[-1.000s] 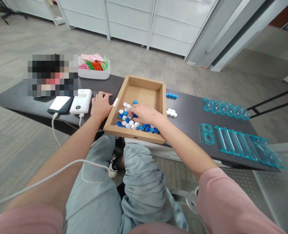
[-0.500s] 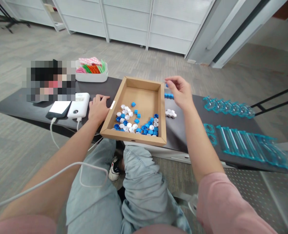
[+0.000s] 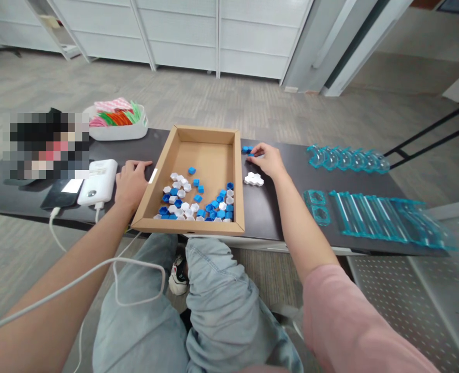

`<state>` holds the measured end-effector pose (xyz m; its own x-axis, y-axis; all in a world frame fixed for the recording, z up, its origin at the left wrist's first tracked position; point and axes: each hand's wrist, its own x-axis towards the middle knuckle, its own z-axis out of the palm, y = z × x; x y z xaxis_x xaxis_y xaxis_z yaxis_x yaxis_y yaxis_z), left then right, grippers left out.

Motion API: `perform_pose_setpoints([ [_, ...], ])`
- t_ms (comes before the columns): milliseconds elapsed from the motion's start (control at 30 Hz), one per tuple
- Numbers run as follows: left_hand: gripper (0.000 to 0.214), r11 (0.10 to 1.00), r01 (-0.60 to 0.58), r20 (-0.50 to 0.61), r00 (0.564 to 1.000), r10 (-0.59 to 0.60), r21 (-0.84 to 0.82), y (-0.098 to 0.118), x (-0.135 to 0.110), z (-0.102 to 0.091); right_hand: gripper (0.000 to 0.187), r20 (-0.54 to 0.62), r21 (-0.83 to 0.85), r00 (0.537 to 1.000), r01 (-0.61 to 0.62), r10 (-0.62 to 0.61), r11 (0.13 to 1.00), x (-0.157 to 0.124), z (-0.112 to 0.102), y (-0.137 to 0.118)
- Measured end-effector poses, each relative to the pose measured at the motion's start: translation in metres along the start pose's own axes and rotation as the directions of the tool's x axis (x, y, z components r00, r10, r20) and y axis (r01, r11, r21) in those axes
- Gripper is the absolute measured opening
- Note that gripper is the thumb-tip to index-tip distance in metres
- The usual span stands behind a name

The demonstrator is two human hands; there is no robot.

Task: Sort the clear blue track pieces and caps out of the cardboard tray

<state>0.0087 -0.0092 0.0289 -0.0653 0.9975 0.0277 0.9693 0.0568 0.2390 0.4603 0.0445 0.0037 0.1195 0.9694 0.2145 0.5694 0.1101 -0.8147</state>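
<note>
A cardboard tray [image 3: 214,135] sits on the dark table [image 3: 284,217] and holds several loose blue and white hexagon pieces [image 3: 196,199] along its near side. My left hand [image 3: 130,178] lies flat on the table against the tray's left wall, fingers stretched out, holding nothing. My right hand [image 3: 267,158] is down on the table just right of the tray, fingertips pinched on a blue hexagon piece at a small row of blue pieces [image 3: 247,149]. A cluster of joined white pieces [image 3: 253,179] lies just below that hand.
A white power bank [image 3: 97,181] and a phone [image 3: 60,189] with cables lie left of my left hand. A white tub of coloured items [image 3: 116,124] stands at the back left. Teal acrylic parts [image 3: 348,158] and strips [image 3: 373,215] cover the table's right side.
My right hand left the tray, rose over the table to its right, and has come down onto the row of blue pieces. The left hand has stayed beside the tray.
</note>
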Motion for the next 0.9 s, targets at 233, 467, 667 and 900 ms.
perform_pose_setpoints([
  [233, 0.08, 1.0, 0.003, 0.002, 1.0, -0.003, 0.01, 0.004, -0.001, -0.003, 0.029, 0.071, 0.013, 0.997, -0.018, 0.017, 1.0, 0.002, -0.001, 0.011],
  [467, 0.08, 1.0, 0.017, 0.016, 1.0, -0.017, 0.002, 0.007, -0.002, -0.005, 0.018, 0.048, -0.047, 0.998, 0.038, -0.036, 0.998, 0.005, 0.0, 0.023],
  [667, 0.076, 1.0, 0.01, 0.0, 1.0, -0.01, 0.005, 0.005, -0.002, -0.002, 0.019, 0.033, -0.016, 0.999, 0.019, -0.018, 1.0, 0.007, 0.006, 0.027],
  [900, 0.074, 1.0, 0.01, -0.007, 1.0, -0.01, 0.0, 0.005, -0.003, -0.002, 0.024, 0.025, 0.002, 1.0, 0.0, 0.0, 1.0, 0.007, 0.011, 0.025],
])
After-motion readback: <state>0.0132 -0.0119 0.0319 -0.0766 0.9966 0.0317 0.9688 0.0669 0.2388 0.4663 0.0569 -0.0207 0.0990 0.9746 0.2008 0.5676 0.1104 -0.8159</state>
